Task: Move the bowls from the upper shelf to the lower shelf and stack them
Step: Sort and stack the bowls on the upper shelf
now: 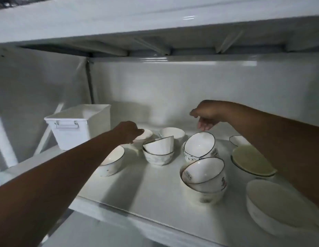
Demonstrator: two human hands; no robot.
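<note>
With my left hand gripping the rim of the small white ceramic bowl at the back-left of the white metal shelf, my right hand hovers relaxed and empty, just behind the tilted black-rimmed white bowl, so left leads.

One head-worn wide-angle camera looks forward and slightly down, close in, onto the white shelf beneath another shelf's underside.
</note>
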